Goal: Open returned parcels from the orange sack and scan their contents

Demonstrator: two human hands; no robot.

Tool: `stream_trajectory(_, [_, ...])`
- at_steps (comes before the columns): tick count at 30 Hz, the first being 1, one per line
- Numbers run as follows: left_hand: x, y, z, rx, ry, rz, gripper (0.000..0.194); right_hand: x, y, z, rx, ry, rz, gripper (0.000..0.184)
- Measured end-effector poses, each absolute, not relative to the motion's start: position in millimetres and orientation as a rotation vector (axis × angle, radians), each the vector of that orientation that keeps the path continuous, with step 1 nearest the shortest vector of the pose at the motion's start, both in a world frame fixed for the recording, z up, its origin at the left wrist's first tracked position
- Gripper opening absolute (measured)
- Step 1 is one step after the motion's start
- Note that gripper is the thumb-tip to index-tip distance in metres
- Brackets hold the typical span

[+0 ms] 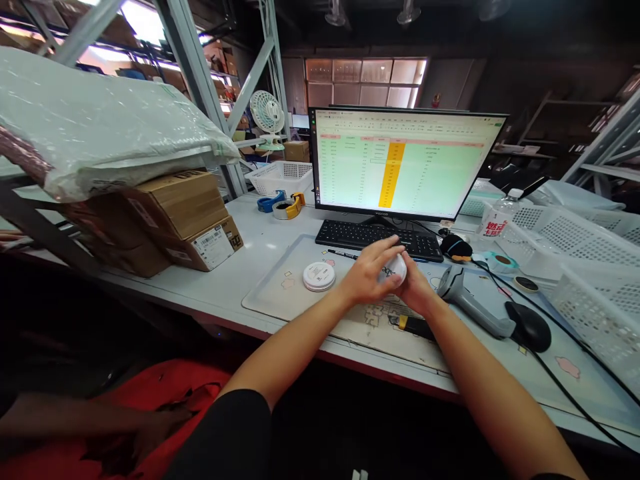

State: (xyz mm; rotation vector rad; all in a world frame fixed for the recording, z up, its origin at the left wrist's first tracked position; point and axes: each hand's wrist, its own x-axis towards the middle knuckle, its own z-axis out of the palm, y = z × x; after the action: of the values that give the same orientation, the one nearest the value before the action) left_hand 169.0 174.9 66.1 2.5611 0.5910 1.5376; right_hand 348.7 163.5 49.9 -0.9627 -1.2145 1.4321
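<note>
Between my two hands, above the desk mat, is a round white tin (395, 268) with dark lettering, tilted on its edge. My left hand (370, 272) grips it from the left, fingers over its top and thumb below. From the right, my right hand (416, 288) wraps round its far side, with most of those fingers hidden. A second round white tin (319, 275) lies flat on the mat, left of my hands. Below my hands rests a yellow and black utility knife (413, 326). A dark pen (343, 254) lies by the keyboard (350, 235).
A monitor (400, 167) stands behind the keyboard. To the right are a barcode scanner (475, 303), a mouse (529, 327), cables and white baskets (600, 300). Cardboard boxes (185, 213) and tape dispensers (289, 208) sit left. Another person's arm (100, 423) shows at lower left.
</note>
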Motion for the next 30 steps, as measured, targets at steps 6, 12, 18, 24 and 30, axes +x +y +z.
stream_trajectory(6, [74, 179, 53, 2.199, 1.913, 0.714, 0.103, 385, 180, 43, -1.778, -1.798, 0.344, 0.064])
stream_trajectory(12, [56, 170, 49, 2.227, 1.800, 0.617, 0.096, 381, 177, 42, -1.519, -1.874, 0.266, 0.048])
stream_trajectory(18, [149, 187, 80, 2.682, 0.781, 1.158, 0.105, 370, 160, 58, -0.840, -1.516, 1.244, 0.075])
stream_trajectory(24, [205, 211, 76, 2.596, 0.468, 1.505, 0.100, 386, 171, 60, -0.852, -1.001, 1.144, 0.071])
stream_trajectory(30, [194, 204, 55, 2.617, 0.391, 1.627, 0.095, 378, 169, 49, -0.867, -1.198, 1.466, 0.067])
